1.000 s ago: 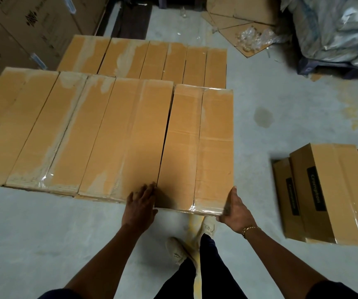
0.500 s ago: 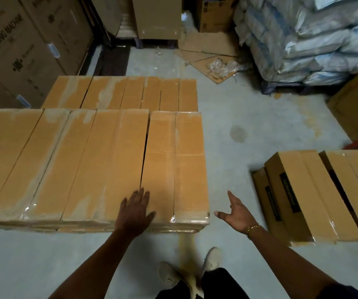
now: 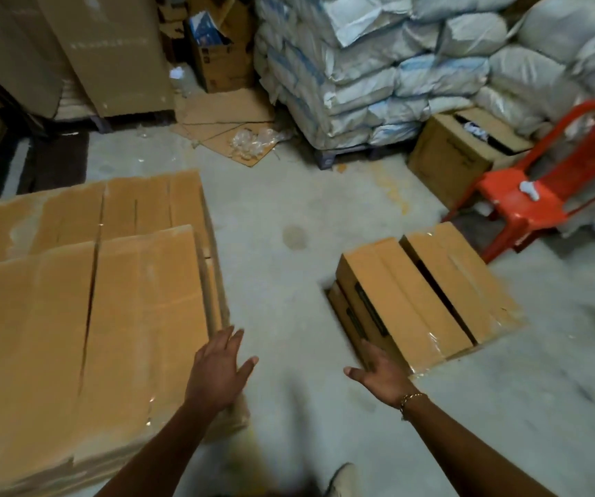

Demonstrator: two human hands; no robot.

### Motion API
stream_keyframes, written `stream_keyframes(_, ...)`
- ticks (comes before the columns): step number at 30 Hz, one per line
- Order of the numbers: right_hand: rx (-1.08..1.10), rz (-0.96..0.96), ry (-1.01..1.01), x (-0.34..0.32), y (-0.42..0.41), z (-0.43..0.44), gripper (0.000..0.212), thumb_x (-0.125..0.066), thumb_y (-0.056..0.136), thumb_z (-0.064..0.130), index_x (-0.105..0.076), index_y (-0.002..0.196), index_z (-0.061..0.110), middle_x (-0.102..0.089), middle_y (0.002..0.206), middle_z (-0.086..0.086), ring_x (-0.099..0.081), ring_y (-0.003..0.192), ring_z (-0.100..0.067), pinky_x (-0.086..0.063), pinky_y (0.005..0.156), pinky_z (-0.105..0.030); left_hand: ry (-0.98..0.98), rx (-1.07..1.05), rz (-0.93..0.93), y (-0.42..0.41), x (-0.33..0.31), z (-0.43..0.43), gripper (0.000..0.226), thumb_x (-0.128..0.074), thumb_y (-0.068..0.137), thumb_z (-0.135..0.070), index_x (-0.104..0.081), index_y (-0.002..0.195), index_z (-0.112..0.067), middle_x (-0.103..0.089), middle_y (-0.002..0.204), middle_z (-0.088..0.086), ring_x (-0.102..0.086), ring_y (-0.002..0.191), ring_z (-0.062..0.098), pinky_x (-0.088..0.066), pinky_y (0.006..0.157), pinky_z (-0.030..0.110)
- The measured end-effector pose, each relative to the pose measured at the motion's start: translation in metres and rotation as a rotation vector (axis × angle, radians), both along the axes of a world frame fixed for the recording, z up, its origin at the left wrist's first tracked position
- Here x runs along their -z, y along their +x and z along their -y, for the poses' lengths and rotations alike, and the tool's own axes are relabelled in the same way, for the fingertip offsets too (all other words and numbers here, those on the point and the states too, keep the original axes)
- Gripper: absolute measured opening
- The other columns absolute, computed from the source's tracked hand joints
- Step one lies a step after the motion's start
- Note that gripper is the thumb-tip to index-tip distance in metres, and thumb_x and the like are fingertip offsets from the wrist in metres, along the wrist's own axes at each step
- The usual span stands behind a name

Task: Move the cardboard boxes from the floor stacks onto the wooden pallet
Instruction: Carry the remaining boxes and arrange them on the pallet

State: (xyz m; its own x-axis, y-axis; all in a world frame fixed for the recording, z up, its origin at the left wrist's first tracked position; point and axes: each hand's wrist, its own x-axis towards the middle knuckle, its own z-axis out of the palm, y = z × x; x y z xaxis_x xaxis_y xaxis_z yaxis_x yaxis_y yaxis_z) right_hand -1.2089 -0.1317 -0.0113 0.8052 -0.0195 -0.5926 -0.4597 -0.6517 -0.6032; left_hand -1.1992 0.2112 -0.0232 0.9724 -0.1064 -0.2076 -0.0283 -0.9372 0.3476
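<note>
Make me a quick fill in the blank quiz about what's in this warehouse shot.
The left hand and right hand both hold ___.
The bracelet sits on the ___ wrist.
The floor boxes beside the right hand are made of ___.
The piled sacks beside the red chair are ___ in colour.
Missing words: nothing; right; cardboard; white.

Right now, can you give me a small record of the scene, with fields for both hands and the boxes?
left hand: open, over near right corner of the left box layer; contact unclear
right hand: open, holds nothing, near the floor stack
floor stack: two boxes on top, side by side
behind: red chair, sacks
</note>
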Motion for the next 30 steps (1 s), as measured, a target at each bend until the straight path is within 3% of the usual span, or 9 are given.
stream_keyframes(5,0.123,-0.029,0.028,-0.005,-0.017,0.114,0.088,-0.073,0.082,0.058,-0.037,0.156,0.027,-0.043,0.157,0.003,-0.047,0.139,-0.02,-0.041,0.113,-0.037,-0.073,0.047,-0.123,0.017,0.012,0.137,0.097,-0.018,0.081,-0.081,-0.043,0.154,-0.021,-0.037,0.162,0.004,-0.033,0.149,0.025,-0.029,0.119,0.043)
stream_keyframes(8,0.156,-0.047,0.0,-0.008,-0.017,0.17,0.079,-0.071,0.09,0.049,-0.036,0.156,0.022,-0.042,0.158,-0.001,-0.046,0.139,-0.023,-0.041,0.11,-0.035,-0.124,0.118,-0.212,0.028,0.008,0.209,0.088,-0.029,0.087,-0.077,-0.037,0.157,-0.024,-0.03,0.165,0.001,-0.027,0.152,0.021,-0.024,0.12,0.04)
stream_keyframes(13,0.251,-0.09,-0.009,-0.001,0.003,0.239,0.076,-0.07,0.09,0.053,-0.039,0.154,0.024,-0.048,0.153,-0.003,-0.05,0.137,-0.024,-0.044,0.106,-0.035,-0.204,0.164,-0.288,0.065,0.018,0.29,0.071,-0.046,0.099,-0.062,-0.035,0.157,-0.024,-0.028,0.166,0.0,-0.024,0.152,0.018,-0.023,0.12,0.039)
stream_keyframes(24,0.209,-0.198,-0.006,0.055,0.134,0.343,0.064,-0.064,0.094,0.055,-0.046,0.148,0.025,-0.056,0.145,-0.001,-0.056,0.126,-0.02,-0.043,0.102,-0.031,-0.303,-0.081,-0.515,0.19,0.087,0.404,0.071,-0.049,0.098,-0.062,-0.039,0.155,-0.021,-0.037,0.161,0.003,-0.035,0.147,0.022,-0.029,0.118,0.042)
stream_keyframes(30,0.193,-0.243,0.004,0.106,0.21,0.392,0.063,-0.064,0.096,0.048,-0.048,0.149,0.02,-0.055,0.147,-0.003,-0.053,0.131,-0.024,-0.038,0.1,-0.031,-0.305,-0.184,-0.612,0.24,0.127,0.456,0.066,-0.052,0.102,-0.051,-0.044,0.151,-0.008,-0.046,0.153,0.015,-0.041,0.142,0.031,-0.032,0.115,0.038)
